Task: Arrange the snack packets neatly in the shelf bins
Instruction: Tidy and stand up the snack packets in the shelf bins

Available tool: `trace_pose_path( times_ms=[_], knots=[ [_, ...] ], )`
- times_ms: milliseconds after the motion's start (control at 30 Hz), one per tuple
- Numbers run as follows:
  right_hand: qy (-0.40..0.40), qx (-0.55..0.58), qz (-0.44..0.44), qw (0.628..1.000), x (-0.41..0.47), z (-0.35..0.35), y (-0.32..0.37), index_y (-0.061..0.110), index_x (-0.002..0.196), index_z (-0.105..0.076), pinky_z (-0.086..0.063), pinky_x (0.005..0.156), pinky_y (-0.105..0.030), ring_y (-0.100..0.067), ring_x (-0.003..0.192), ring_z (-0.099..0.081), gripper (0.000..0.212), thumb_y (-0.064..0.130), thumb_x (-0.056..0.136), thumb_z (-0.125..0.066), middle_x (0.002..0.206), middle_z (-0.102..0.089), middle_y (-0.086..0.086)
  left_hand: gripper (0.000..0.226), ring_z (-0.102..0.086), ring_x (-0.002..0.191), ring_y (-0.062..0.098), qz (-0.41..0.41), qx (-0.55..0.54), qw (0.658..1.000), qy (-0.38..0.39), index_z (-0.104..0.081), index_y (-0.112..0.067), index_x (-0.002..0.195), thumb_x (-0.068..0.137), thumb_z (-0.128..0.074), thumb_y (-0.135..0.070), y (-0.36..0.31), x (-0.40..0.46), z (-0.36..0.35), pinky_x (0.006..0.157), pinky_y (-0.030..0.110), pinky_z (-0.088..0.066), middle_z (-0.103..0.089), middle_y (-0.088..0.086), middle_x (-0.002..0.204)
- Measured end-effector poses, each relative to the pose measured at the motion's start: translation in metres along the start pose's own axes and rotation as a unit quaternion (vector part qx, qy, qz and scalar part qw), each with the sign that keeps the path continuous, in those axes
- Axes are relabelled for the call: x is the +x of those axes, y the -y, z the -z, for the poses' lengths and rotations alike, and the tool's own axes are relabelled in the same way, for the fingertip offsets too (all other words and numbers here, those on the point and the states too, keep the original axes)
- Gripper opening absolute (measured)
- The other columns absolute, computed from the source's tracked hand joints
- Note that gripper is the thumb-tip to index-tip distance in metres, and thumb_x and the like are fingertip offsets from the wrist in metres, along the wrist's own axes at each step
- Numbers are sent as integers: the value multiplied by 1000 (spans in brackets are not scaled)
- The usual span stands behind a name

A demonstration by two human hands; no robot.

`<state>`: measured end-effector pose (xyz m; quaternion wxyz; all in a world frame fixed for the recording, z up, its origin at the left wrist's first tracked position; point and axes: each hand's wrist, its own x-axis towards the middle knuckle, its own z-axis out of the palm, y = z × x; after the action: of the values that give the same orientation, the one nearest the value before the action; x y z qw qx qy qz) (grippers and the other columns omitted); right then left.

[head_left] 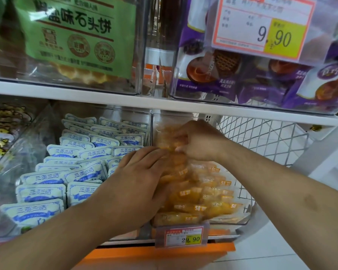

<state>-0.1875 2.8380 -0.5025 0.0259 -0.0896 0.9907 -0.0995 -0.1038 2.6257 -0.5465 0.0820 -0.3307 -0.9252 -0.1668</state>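
Note:
Several orange-yellow snack packets lie in rows in a clear plastic bin on the lower shelf. My left hand lies over the left side of the packets, fingers curled onto one near the middle. My right hand reaches deeper into the bin and pinches packets at the back of the pile. Both hands touch the orange packets; the ones under my palms are hidden. To the left, a second clear bin holds several white-and-blue packets in overlapping rows.
The white upper shelf hangs close above my hands, bearing a bin of green biscuit bags and a bin of purple packets. Price tags hang on the bin fronts. A white wire mesh panel closes the right side.

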Motion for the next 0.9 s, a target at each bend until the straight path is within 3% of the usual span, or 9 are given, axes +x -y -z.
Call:
trace_pose_path(
  times_ms=[133,233,333,400,500,567,633,767,900],
  knots=[
    [-47,77,-8,996,-9,5,-2,31,131,-69,-45,95,-19,-12,120,-62,39,20,95,-64,133,-68,10,59,-29,146,12,4,13,1000,-19,-44,-33,147,94,-40,-59,0,1,-2,117,32,-16,-44,-12,154],
    [-26,71,11,997,-24,2,-4,30,130,-68,-49,102,-26,-12,119,-62,33,27,98,-65,129,-68,12,63,-24,146,13,13,10,999,-29,-39,-29,149,93,-47,-56,0,0,-3,116,31,-13,-41,-9,157],
    [82,37,30,995,-37,-12,-7,38,150,-53,-39,120,-33,-9,143,-45,57,26,95,-57,158,-46,21,68,-17,153,15,42,-7,999,-21,-36,-29,152,92,-61,-49,-1,0,-4,119,31,-9,-30,-9,163],
    [84,-1,42,996,-41,-17,-8,41,155,-44,-35,124,-37,-10,152,-36,71,29,86,-48,166,-35,21,65,-21,151,19,54,-11,998,-23,-44,-28,149,90,-67,-42,-5,0,-2,123,37,-18,-34,-8,160],
    [3,50,43,998,-57,-5,-5,44,147,-54,-41,114,-29,-7,138,-50,54,32,94,-56,151,-54,18,40,-46,129,22,5,-20,999,-35,-65,-31,127,87,-63,-38,-13,-2,6,109,45,-39,-59,-9,132],
    [-54,119,32,991,-78,2,-3,41,132,-68,-42,96,-13,8,110,-58,33,31,100,-66,133,-64,20,33,-54,113,15,-47,-23,998,-30,-71,-37,116,89,-54,-44,-17,-7,7,100,38,-37,-66,-16,115],
    [-60,153,21,986,-101,2,-3,41,112,-76,-40,82,-6,13,96,-58,19,31,97,-72,115,-69,25,31,-58,107,9,-86,-23,996,-11,-72,-40,112,92,-49,-46,-20,-12,8,99,34,-33,-68,-22,115],
    [-11,113,23,993,-137,-10,0,41,102,-77,-53,89,-28,-1,98,-61,18,43,84,-78,98,-70,18,25,-58,102,8,-103,-16,995,-5,-73,-38,93,93,-50,-49,-23,-17,10,102,38,-31,-68,-22,107],
    [-45,8,37,998,-143,-8,8,41,114,-73,-43,103,-40,-13,108,-54,35,55,82,-70,102,-69,16,10,-62,97,12,-68,10,998,-3,-71,-33,82,81,-62,-37,-26,-18,12,100,33,-26,-69,-20,93]
  ],
)
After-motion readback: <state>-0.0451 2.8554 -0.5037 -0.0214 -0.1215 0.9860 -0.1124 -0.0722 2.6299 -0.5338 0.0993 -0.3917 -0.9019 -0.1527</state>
